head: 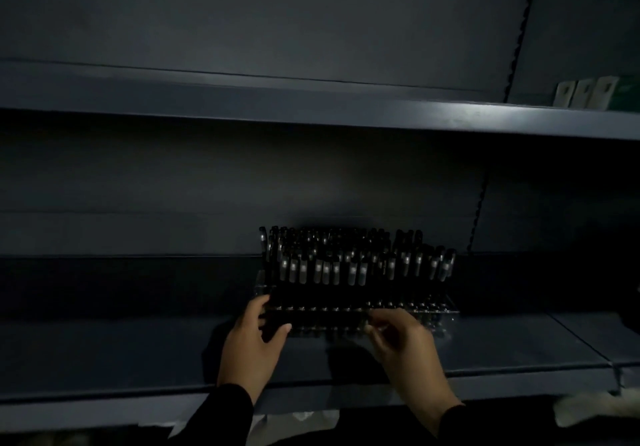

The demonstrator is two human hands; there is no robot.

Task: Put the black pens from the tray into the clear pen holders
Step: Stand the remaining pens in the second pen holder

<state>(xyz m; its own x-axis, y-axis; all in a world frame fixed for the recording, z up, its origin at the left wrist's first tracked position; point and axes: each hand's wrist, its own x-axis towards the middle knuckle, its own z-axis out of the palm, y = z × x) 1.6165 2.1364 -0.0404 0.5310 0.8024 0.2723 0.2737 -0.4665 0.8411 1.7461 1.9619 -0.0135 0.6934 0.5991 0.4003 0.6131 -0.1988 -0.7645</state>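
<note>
The black pens (356, 258) stand packed upright in the clear pen holder (446, 310) on the dark shelf (502, 345); filling looks nearly done. The left hand (252, 338) grips its left end, the right hand (401, 338) pinches its front edge.

Bare shelf (121, 348) left of pens (356, 258) — upper shelf (311, 113) overhead

Too dark to count the black pens (349, 262) or separate their lower barrels. Clear pen holder (446, 310) barely traceable, its front edge covered by the left hand (254, 338) and the blurred right hand (403, 340). Packets (585, 92) on the upper shelf (311, 113) blurred, unreadable; pale thing (595, 409) smeared, cropped at the right edge.
</note>
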